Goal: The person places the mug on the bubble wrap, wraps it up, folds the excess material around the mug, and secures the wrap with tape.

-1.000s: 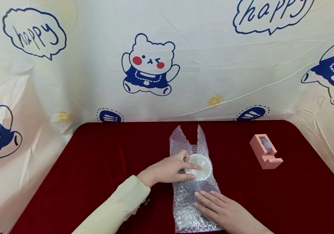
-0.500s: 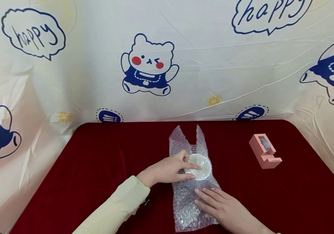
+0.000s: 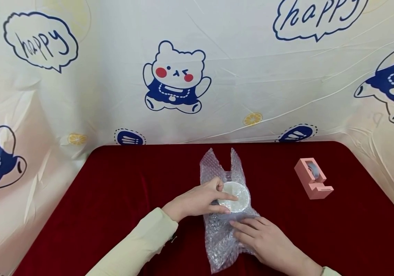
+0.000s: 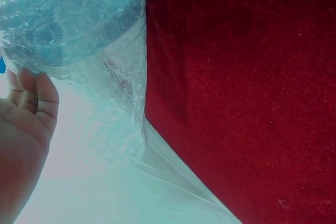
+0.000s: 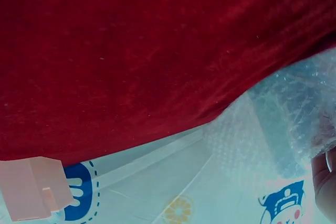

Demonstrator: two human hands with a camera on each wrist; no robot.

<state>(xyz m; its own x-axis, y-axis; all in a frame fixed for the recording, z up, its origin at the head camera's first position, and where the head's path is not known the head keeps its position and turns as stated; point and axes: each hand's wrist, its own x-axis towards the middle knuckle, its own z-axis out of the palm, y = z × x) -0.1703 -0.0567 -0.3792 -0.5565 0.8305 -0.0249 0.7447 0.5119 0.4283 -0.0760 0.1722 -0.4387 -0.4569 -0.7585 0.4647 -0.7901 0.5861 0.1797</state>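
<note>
A round, white-topped object [image 3: 239, 188] is upright in a sheet of bubble wrap [image 3: 214, 234] on the table; its kind is unclear. My left hand [image 3: 198, 199] holds it, index finger laid across the top, thumb at the near rim, other fingers bent. In the left wrist view, curled fingers [image 4: 44, 90] touch the wrap's side. My right hand [image 3: 266, 239] rests on the near right part of the wrap, fingers mostly straight and slightly bent. In the right wrist view, only part of my right hand [image 5: 324, 179] shows beside the wrap [image 5: 294, 114].
A pink tape dispenser [image 3: 312, 180] with a tape roll stands to the right on the dark red cloth-covered table [image 3: 131, 176]. Two upright points of bubble wrap rise beyond the white top. A printed white curtain [image 3: 234, 69] hangs behind and at the sides.
My right hand has slid slightly away from the near edge, its fingers bending a little. The wrap's near right corner has drawn inward and crumpled. My left hand stays in place.
</note>
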